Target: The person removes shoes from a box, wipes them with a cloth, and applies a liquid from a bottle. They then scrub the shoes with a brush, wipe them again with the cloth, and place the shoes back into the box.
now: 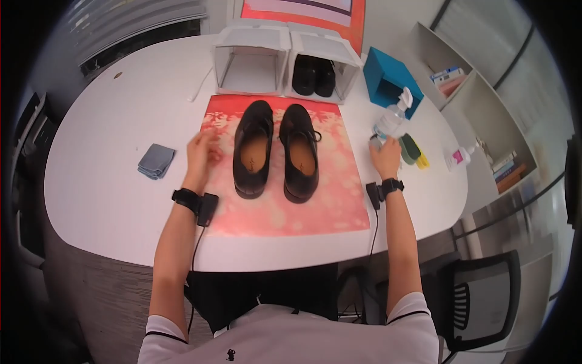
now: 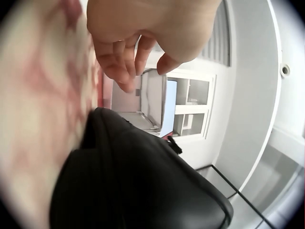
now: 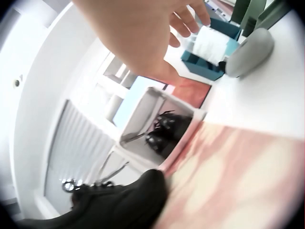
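Note:
A pair of black lace-up shoes stands on the red and cream patterned mat: the left shoe (image 1: 253,148) and the right shoe (image 1: 299,151), tan insoles showing. My left hand (image 1: 203,148) is beside the left shoe, over the mat's left edge, with fingers loosely bent and nothing in them; the left wrist view shows the same hand (image 2: 152,33) above the shoe's black heel (image 2: 143,181). At the mat's right edge, my right hand (image 1: 386,159) is close to a small grey rounded object (image 3: 250,52). Its fingers are relaxed and hold nothing in the right wrist view.
A folded grey cloth (image 1: 156,161) lies on the left. Behind the mat are two white boxes, one bare inside (image 1: 251,70), the other holding black shoes (image 1: 313,77). Rightward stand a spray bottle (image 1: 391,118), green brush (image 1: 410,148), teal box (image 1: 394,76) and white bottle (image 1: 459,158).

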Tool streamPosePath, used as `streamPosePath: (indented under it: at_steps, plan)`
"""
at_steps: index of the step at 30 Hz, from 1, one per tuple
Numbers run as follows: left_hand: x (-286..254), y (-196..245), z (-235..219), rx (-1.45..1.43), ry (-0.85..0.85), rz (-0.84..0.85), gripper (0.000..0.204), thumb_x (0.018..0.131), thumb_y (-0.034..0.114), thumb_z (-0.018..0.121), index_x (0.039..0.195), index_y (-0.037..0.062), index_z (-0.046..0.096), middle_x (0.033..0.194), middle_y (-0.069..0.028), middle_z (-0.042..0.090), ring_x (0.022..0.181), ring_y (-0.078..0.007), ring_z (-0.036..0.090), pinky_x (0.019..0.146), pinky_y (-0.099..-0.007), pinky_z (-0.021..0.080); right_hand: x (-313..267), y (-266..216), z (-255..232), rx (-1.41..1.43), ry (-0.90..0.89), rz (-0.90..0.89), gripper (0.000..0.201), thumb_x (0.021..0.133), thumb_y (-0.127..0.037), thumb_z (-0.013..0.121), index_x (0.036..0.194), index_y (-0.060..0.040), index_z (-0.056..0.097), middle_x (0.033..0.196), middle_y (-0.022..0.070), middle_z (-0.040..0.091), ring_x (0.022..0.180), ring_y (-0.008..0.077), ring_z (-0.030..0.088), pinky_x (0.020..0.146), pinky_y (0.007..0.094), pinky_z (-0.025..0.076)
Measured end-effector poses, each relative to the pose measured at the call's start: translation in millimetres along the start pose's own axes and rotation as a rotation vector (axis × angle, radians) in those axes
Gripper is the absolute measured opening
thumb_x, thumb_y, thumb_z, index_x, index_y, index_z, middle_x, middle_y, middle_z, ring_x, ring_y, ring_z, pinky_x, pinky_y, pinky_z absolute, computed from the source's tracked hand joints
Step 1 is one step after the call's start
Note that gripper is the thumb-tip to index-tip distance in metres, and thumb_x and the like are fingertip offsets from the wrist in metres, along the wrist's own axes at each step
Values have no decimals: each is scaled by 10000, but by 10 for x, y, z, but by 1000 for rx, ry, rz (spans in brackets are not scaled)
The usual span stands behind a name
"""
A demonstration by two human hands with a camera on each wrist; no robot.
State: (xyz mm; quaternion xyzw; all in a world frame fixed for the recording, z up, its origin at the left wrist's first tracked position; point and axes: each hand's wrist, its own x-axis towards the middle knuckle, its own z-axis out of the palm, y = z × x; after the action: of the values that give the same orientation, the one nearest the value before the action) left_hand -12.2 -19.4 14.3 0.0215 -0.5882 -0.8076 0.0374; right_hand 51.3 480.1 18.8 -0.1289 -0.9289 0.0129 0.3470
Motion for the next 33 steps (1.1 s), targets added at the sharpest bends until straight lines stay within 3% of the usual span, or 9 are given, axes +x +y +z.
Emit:
streamPosePath:
  at_steps: [2,5,8,11,15,22,26,30,33]
  plan:
    - [6,-90,-2,109,-77,98,230,948,100,565,1099,-53,646,889,-95,648,584,-124,608,496,-243,480,-76,63,126,-119,-203,67,529,820,-265,689,1229,24,519,1141,255,590,1078,439,553,905,500,474]
    - [17,-165,-28,189,-135,146,225,936,53,532,1097,-60,643,858,-93,645,586,-126,610,495,-245,483,-150,58,177,-76,-254,21,451,852,-187,632,1243,5,513,1081,238,603,1039,425,562,839,516,483]
    - [-11,-143,-12,249,-147,143,227,917,10,506,1080,-60,647,796,-80,641,595,-121,606,517,-252,484,-51,22,175,-5,-269,131,422,916,-137,578,1308,-12,488,1094,255,596,1010,451,581,840,513,483]
    - [-26,-96,-4,309,-177,121,224,917,9,506,1071,-56,654,763,-70,639,601,-116,602,536,-258,486,139,-266,49,234,-61,-66,438,945,-136,563,1348,1,458,1110,276,592,1001,474,585,838,510,482]
    - [-21,-129,-4,309,-191,143,214,917,8,507,1053,-54,660,739,-63,635,606,-113,603,543,-259,487,465,-1068,-228,508,-178,-272,472,953,-130,567,1406,-83,443,1109,271,596,985,463,594,828,497,484]
    - [-7,-169,-36,309,-218,126,238,912,-18,477,1059,-35,664,804,-54,635,629,-109,611,545,-246,497,480,-1658,-46,482,-123,-330,579,936,-107,600,1475,-153,393,1131,258,586,981,438,592,833,464,478]
    - [-7,-172,-23,313,-199,131,242,899,-31,482,1040,-37,679,771,-65,647,592,-104,606,541,-255,505,351,-1518,276,358,-94,-620,579,929,-77,572,1479,-139,401,1098,223,575,1009,401,585,846,443,480]
    - [-24,-144,-21,318,-197,118,229,911,-21,487,1042,-37,674,775,-58,641,605,-104,608,541,-251,502,337,-1532,68,445,-84,-235,593,925,-64,558,1487,-136,384,1046,231,559,939,404,574,816,466,466]
    - [-38,-120,-15,330,-215,116,222,923,-15,484,1049,-36,665,803,-50,634,630,-109,616,552,-244,500,266,-1618,-158,486,9,-92,634,924,-47,544,1515,-158,345,1068,241,562,948,415,578,824,480,466]
